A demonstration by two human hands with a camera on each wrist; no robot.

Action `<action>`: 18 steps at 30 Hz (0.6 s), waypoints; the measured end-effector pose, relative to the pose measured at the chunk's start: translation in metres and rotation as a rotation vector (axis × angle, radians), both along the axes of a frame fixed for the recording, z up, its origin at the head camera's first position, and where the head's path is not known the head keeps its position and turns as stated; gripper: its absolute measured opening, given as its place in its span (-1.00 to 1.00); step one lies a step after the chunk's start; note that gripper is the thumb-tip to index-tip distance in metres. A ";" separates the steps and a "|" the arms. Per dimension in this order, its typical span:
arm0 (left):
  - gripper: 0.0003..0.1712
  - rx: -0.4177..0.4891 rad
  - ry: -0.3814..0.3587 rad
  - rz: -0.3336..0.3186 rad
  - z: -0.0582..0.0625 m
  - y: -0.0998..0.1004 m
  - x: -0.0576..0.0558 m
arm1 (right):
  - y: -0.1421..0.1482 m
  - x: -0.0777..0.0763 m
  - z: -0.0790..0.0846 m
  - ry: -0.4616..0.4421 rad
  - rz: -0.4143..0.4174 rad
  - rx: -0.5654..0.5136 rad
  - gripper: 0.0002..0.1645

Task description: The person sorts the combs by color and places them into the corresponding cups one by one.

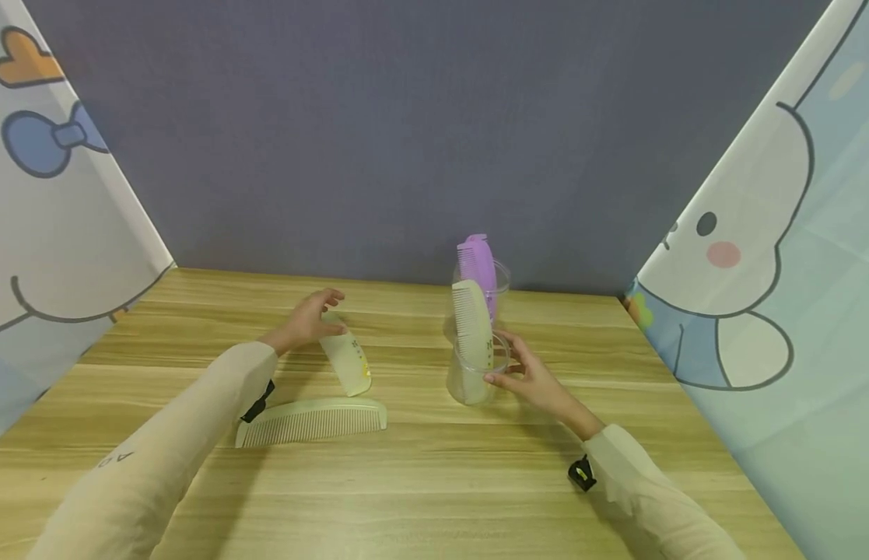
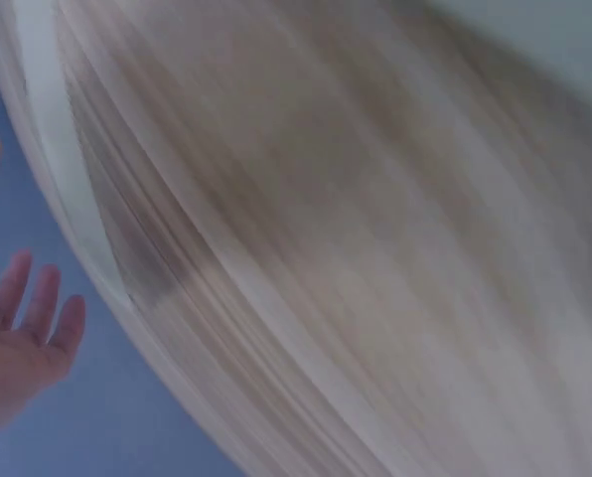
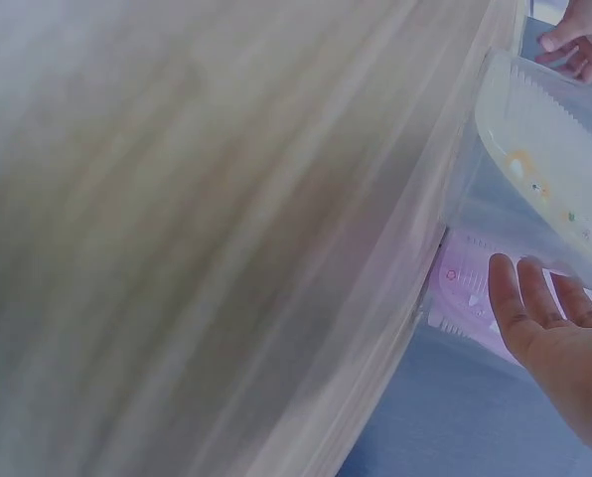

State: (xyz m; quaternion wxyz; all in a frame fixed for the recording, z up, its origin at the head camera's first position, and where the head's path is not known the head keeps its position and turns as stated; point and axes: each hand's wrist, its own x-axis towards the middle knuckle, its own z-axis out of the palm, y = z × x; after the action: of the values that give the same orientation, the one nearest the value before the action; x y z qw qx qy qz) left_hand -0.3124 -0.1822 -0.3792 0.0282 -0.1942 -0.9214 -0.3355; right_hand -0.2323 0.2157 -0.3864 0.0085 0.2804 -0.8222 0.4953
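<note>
A pale comb (image 1: 348,362) with small printed figures lies on the table at left. My left hand (image 1: 306,322) is over its upper end, thumb across it, the other fingers stretched beyond; in the left wrist view the fingers of that hand (image 2: 28,343) are spread. Nearer me lies a long pale green comb (image 1: 311,421), teeth toward me. My right hand (image 1: 535,381) holds a clear plastic cup (image 1: 464,386) near its rim, thumb in front and fingers behind. In that cup stands a pale comb (image 1: 474,323); the right wrist view shows its printed figures.
Just behind the held cup stands another clear cup (image 1: 502,278) with purple combs (image 1: 480,260) in it. A dark grey panel (image 1: 392,140) rises behind the wooden table (image 1: 434,490). Cartoon-printed cloths flank both sides.
</note>
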 end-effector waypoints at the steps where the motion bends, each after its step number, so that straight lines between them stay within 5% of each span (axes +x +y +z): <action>1: -0.27 -0.021 -0.002 0.007 -0.001 -0.003 -0.001 | 0.000 0.000 0.000 0.004 0.002 0.003 -0.13; 11: -0.09 -0.194 -0.080 0.058 -0.006 -0.022 -0.002 | 0.001 -0.001 0.001 -0.021 0.004 -0.006 -0.13; 18: -0.07 -0.231 -0.097 0.045 -0.006 -0.023 0.000 | 0.001 -0.001 0.001 -0.013 0.001 0.005 -0.12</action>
State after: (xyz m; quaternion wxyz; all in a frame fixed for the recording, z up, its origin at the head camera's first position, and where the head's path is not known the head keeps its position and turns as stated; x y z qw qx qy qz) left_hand -0.3121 -0.2057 -0.3853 -0.0312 -0.1589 -0.9583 -0.2353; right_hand -0.2330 0.2164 -0.3850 0.0024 0.2775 -0.8235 0.4948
